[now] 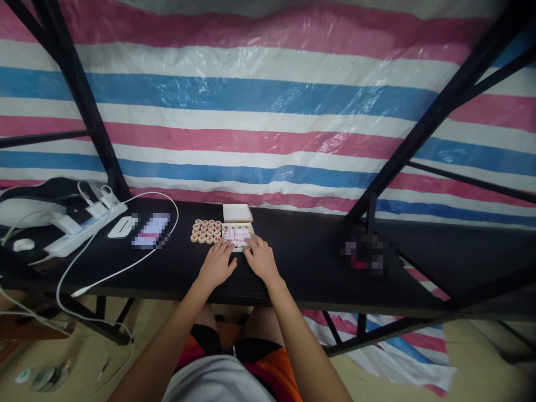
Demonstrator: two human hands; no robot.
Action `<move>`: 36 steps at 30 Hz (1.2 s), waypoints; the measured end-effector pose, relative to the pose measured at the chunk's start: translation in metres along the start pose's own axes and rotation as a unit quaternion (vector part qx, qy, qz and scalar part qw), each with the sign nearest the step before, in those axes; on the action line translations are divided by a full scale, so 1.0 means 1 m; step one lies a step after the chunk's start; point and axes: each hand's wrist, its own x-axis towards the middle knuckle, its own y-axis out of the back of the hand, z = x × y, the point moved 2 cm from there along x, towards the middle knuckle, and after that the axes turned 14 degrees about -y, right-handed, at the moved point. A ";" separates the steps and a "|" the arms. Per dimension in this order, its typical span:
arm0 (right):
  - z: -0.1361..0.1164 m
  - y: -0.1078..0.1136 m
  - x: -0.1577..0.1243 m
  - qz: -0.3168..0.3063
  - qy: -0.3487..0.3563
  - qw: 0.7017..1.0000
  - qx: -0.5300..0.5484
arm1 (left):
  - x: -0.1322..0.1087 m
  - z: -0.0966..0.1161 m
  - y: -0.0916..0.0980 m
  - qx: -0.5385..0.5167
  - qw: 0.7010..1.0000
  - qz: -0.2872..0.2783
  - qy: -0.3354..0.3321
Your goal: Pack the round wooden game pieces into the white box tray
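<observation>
A small white open box (250,228) stands on the black desk, with a folded pink-and-white sheet (237,235) lying inside over some pieces. My left hand (218,262) rests at the box's near left corner, fingers stretched toward the sheet. On the right side of the box lies my right hand (262,258), its fingers reaching over the rim onto the sheet's edge. Both hands look loosely spread. To the left of the box, round Chinese chess pieces (206,231) with red characters sit in close rows. Directly behind the box is its white lid (237,213).
A blurred-out phone (151,230), a white flat device (121,227), a power strip (84,229) and a looping white cable (113,272) lie on the left. Pixelated items (368,252) sit at right. Black metal posts (402,139) and a striped tarp (251,95) border the desk.
</observation>
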 end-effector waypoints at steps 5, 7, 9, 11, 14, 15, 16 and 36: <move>0.002 0.000 0.000 0.008 -0.005 1.000 0.027 | -0.001 0.000 0.000 -0.003 1.000 -0.002 0.005; 0.004 -0.001 0.000 0.017 -0.001 0.999 0.045 | -0.001 0.002 0.000 -0.006 1.000 0.005 0.007; 0.005 -0.002 0.000 0.030 0.002 0.997 0.065 | 0.001 0.002 0.001 -0.010 1.000 0.027 0.009; 0.006 -0.002 0.000 0.040 0.003 0.996 0.080 | 0.002 -0.004 0.006 -0.013 0.997 0.066 0.029; 0.007 -0.002 -0.001 0.045 0.003 0.995 0.086 | 0.000 -0.024 0.019 0.000 0.990 0.112 0.086; 0.006 -0.002 -0.001 0.046 0.004 0.995 0.086 | -0.002 -0.033 0.025 0.016 0.990 0.105 0.095; 0.006 -0.001 -0.001 0.045 0.006 0.995 0.084 | -0.005 -0.043 0.031 0.036 0.987 0.103 0.118; 0.005 0.000 -0.004 0.024 0.018 0.996 0.083 | -0.030 -0.070 0.055 0.124 0.963 0.058 0.231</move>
